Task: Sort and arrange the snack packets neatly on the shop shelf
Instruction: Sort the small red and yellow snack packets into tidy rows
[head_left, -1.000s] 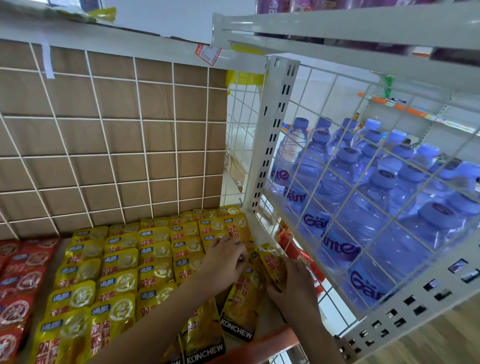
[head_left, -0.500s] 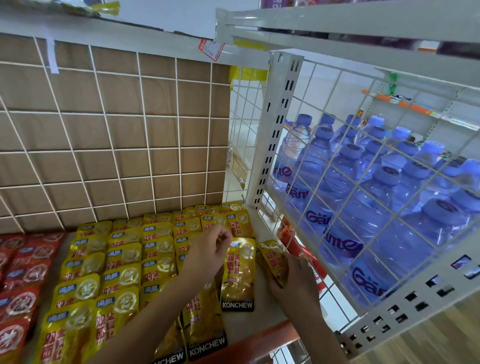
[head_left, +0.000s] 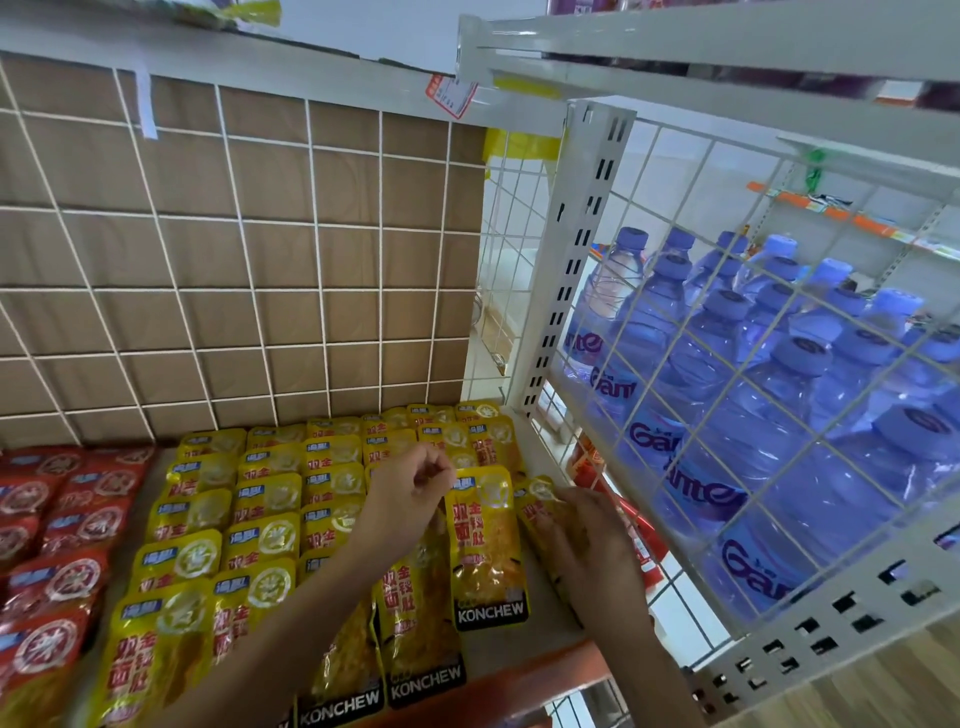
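Shelf (head_left: 519, 644) backed by wire grid (head_left: 260, 260) carries yellow packets (head_left: 270, 499) beside red packets (head_left: 62, 499); left hand (head_left: 410, 493) pinches KONCHEW packet (head_left: 485, 551) with curled fingers, right hand (head_left: 587, 540) presses edge packet (head_left: 537, 496) with straight fingers.

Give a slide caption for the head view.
Left hand pinches a yellow packet, right hand presses a second packet, beside red packets and water bottles.

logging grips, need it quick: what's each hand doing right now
Left hand: pinches a yellow packet by its top corner.
Right hand: fingers on the edge packet; grip cannot be told.
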